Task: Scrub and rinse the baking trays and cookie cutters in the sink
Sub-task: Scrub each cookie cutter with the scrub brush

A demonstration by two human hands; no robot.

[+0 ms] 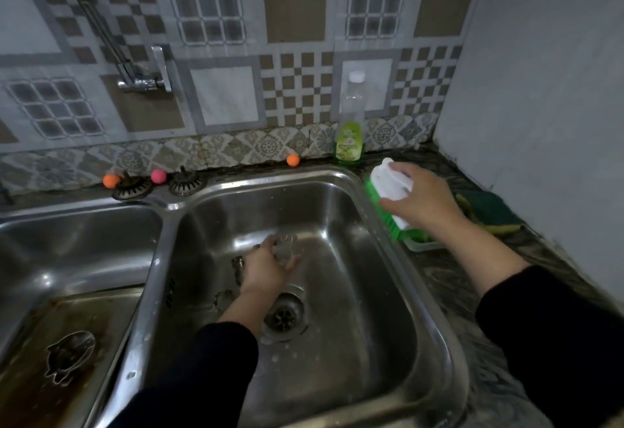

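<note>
Cutter (285, 248) in L hand (265, 270), brush (391, 191) in R hand (422, 196)

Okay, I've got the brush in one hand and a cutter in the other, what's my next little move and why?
Probably bring the brush in your right hand over the right basin to the cutter your left hand holds; the brush sits above the counter, apart from it.

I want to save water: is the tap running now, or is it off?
It looks off. No stream shows below the tap or in the right sink basin.
</note>
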